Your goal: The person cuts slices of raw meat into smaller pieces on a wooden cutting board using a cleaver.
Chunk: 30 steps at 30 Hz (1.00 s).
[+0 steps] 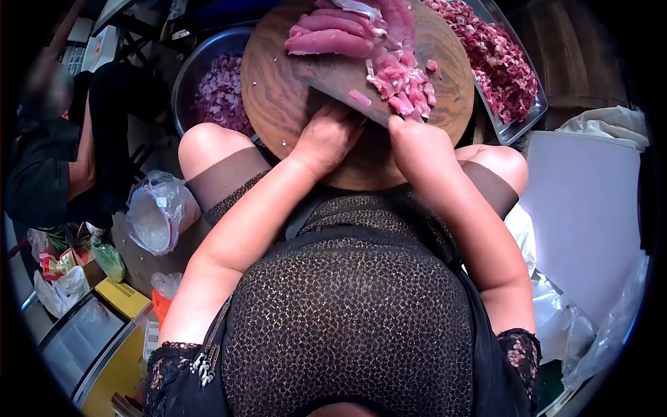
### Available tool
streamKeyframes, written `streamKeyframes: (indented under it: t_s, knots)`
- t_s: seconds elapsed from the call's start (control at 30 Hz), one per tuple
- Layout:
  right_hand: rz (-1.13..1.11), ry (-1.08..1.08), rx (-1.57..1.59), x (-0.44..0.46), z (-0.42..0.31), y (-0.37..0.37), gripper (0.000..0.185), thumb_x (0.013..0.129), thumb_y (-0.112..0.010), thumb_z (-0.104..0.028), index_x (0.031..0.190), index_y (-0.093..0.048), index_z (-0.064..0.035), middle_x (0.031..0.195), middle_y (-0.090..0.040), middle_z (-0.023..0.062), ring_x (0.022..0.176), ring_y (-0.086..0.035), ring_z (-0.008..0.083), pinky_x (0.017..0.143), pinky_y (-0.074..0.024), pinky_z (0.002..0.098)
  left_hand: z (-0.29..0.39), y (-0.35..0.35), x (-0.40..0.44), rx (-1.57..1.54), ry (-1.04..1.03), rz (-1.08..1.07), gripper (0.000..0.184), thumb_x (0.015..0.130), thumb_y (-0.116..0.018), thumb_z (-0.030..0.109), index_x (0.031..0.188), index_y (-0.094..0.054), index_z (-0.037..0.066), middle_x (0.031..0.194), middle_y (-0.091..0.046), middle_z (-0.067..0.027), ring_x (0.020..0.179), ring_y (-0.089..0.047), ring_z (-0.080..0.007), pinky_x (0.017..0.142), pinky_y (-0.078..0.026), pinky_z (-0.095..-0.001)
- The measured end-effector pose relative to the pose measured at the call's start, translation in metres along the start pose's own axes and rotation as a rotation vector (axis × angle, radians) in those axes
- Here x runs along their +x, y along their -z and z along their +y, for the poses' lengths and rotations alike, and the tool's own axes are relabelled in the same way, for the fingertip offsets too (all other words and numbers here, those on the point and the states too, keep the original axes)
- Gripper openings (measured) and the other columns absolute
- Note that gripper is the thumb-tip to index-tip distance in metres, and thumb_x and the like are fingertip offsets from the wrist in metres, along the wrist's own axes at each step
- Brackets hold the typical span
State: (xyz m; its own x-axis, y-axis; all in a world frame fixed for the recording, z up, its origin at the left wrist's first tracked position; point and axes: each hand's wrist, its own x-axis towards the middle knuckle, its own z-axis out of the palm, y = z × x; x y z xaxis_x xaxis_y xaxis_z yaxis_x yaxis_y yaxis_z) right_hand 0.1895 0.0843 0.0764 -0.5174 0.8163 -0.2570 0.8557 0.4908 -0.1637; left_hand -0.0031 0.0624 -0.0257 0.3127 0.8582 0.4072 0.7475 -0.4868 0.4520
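Note:
A round wooden chopping block (278, 90) stands between the knees. My right hand (420, 146) is wrapped round the handle end of a wide knife (340, 87), whose blade points to the upper left over the block. My left hand (326, 139) is at the near side of the blade, fingers bent and partly hidden under it; what they hold, if anything, is hidden. Small pieces of cut meat (399, 80) lie beyond the blade, with one piece on the blade. Long pink strips of meat (330, 43) rest at the far side of the block.
A metal bowl (184, 90) of chopped meat stands left of the block. At the upper right is a metal tray (511, 132) heaped with minced meat. A plastic-lined bucket (156, 219) is at the left, near a seated person (42, 167). A pale board (583, 208) lies right.

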Motion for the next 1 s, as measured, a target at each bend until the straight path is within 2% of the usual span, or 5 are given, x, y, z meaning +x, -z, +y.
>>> streamKeyframes:
  t_s: [0.23,0.4,0.6,0.73,1.0]
  knots:
    - [0.245,0.052,0.097,0.013,0.016,-0.002,0.012,0.087,-0.052,-0.009,0.086,-0.063,-0.0054,0.077,-0.069,0.0184,0.074,-0.069,0.0365,0.065,-0.0554,0.0469,0.006,0.006,-0.007,-0.018,-0.003,0.010,0.032,0.084,-0.069,0.014,0.115,-0.068,0.006,0.118,-0.062,-0.0127,0.109,-0.059,-0.0332,0.096,-0.049,-0.0423]
    - [-0.008,0.014,0.057,-0.031,0.014,0.015,0.015,0.094,-0.052,-0.015,0.089,-0.059,-0.0033,0.079,-0.065,0.0207,0.079,-0.066,0.0402,0.068,-0.0521,0.0503,0.002,0.000,-0.004,0.082,-0.032,0.013,0.029,0.083,-0.066,0.012,0.112,-0.068,0.007,0.109,-0.063,-0.0113,0.098,-0.060,-0.0306,0.089,-0.051,-0.0403]
    - [0.010,0.040,0.059,0.010,0.005,-0.008,0.012,0.087,-0.052,-0.009,0.084,-0.062,-0.0041,0.080,-0.069,0.0179,0.076,-0.069,0.0375,0.067,-0.0550,0.0485,0.002,0.002,-0.005,0.016,-0.038,0.059,0.030,0.083,-0.066,0.012,0.112,-0.068,0.007,0.110,-0.063,-0.0111,0.100,-0.059,-0.0306,0.091,-0.050,-0.0411]
    - [0.293,0.080,0.183,0.020,0.008,-0.015,0.014,0.089,-0.053,-0.014,0.085,-0.063,-0.0061,0.078,-0.068,0.0178,0.077,-0.069,0.0371,0.066,-0.0538,0.0487,0.013,0.015,-0.010,0.028,-0.052,0.064,0.029,0.082,-0.068,0.011,0.111,-0.069,0.007,0.112,-0.063,-0.0107,0.103,-0.059,-0.0311,0.092,-0.050,-0.0405]
    - [0.006,0.037,0.080,-0.032,0.005,0.016,0.013,0.087,-0.051,-0.010,0.083,-0.062,-0.0037,0.078,-0.068,0.0181,0.078,-0.069,0.0366,0.068,-0.0550,0.0479,0.005,0.007,-0.017,0.007,-0.045,0.078,0.027,0.081,-0.068,0.011,0.108,-0.070,0.006,0.114,-0.062,-0.0118,0.107,-0.058,-0.0337,0.095,-0.049,-0.0430]
